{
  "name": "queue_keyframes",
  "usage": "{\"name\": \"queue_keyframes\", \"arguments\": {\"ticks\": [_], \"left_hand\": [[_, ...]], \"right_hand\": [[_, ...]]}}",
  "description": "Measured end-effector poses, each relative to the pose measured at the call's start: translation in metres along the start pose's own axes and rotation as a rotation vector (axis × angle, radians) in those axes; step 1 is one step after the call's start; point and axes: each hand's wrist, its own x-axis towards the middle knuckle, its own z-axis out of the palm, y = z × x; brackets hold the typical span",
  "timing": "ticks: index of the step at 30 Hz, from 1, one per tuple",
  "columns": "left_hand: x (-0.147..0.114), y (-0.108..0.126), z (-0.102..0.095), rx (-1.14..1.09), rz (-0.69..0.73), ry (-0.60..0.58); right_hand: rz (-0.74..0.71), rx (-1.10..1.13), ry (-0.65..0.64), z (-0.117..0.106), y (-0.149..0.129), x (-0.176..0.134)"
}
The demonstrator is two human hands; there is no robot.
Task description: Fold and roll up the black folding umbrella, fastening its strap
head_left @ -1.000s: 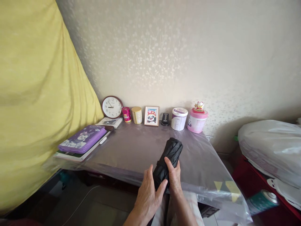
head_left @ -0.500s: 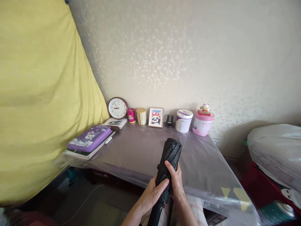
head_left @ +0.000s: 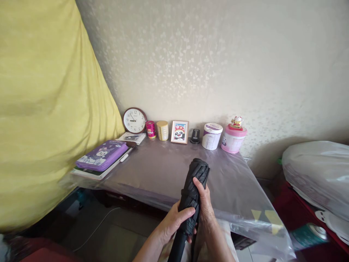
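Observation:
A black folded umbrella (head_left: 194, 189) is held tilted in front of me, its rolled top pointing up and away over the table's near edge. My left hand (head_left: 174, 220) is wrapped round the lower part of the cloth, the thumb lying across it. Higher up on the right side, my right hand (head_left: 204, 202) grips the cloth with the thumb pressed on top. The smooth black handle end runs down out of the picture between my forearms. Fingers behind the umbrella are mostly hidden.
The table (head_left: 152, 167) wears a clear plastic cover. Along the wall stand a round clock (head_left: 134, 120), a pink can (head_left: 150, 130), a yellow can (head_left: 163, 131), a panda picture (head_left: 179, 132), and two tubs, white (head_left: 212, 137) and pink (head_left: 233, 141). A purple case (head_left: 101, 155) lies left.
My left hand has slid slightly down the umbrella, and some of its fingertips now show beneath. The view has shifted a little. Both hands keep their hold.

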Motion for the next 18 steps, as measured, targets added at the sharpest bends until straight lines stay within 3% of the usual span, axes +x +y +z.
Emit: {"name": "queue_keyframes", "arguments": {"ticks": [7,12,18], "left_hand": [[-0.008,0.006,0.003,-0.056,-0.031,0.086],[-0.016,0.010,0.007,-0.106,-0.061,0.077],[-0.019,0.011,0.014,-0.172,-0.092,0.035]], "right_hand": [[0.052,0.049,-0.222,-0.007,-0.011,0.008],[0.109,-0.028,-0.245,-0.016,-0.003,0.009],[0.183,-0.145,-0.597,-0.018,0.001,-0.008]]}}
